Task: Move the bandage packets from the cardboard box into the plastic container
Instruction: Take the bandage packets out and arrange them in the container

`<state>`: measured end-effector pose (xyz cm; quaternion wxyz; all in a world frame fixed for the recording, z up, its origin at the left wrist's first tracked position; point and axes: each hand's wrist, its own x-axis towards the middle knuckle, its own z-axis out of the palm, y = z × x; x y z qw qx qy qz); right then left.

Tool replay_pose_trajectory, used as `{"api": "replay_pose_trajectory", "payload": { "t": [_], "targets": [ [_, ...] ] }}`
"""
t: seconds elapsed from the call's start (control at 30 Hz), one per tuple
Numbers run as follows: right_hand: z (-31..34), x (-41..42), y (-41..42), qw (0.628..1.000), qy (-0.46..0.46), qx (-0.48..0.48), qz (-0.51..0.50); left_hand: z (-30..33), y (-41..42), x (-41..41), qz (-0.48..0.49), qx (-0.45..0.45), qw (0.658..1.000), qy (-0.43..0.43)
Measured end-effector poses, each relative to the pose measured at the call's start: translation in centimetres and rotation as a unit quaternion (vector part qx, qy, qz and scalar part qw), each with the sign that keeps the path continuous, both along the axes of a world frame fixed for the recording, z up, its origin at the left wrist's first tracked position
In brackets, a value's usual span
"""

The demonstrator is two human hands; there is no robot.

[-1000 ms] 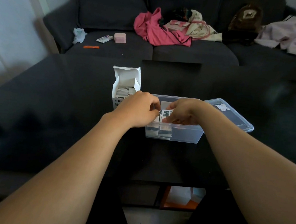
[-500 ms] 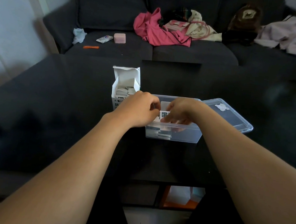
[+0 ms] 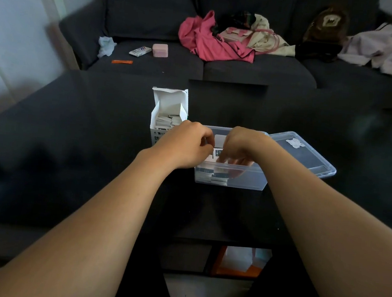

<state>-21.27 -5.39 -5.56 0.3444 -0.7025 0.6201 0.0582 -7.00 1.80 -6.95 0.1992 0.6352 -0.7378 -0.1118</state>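
Small flat white bandage packet with dark print, held over the left end of the clear rectangular plastic container. Left hand and right hand both curled, pinching it between them. More packets lie stacked in the container bottom. Open white cardboard box, flaps up, stands just beside, packets inside. Glossy black table.

Cluttered sofa beyond a dark table.
Pink garment, pink case and orange strip lie well beyond the fingers.
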Motion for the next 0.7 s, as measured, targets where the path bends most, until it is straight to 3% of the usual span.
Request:
{"api": "replay_pose_trajectory", "payload": {
  "t": [0.7],
  "targets": [
    [2.2,0.0,1.3,0.999,0.013,-0.037,0.005,0.7,0.1,0.1,-0.015,-0.047,0.999,0.003]
  ]
}}
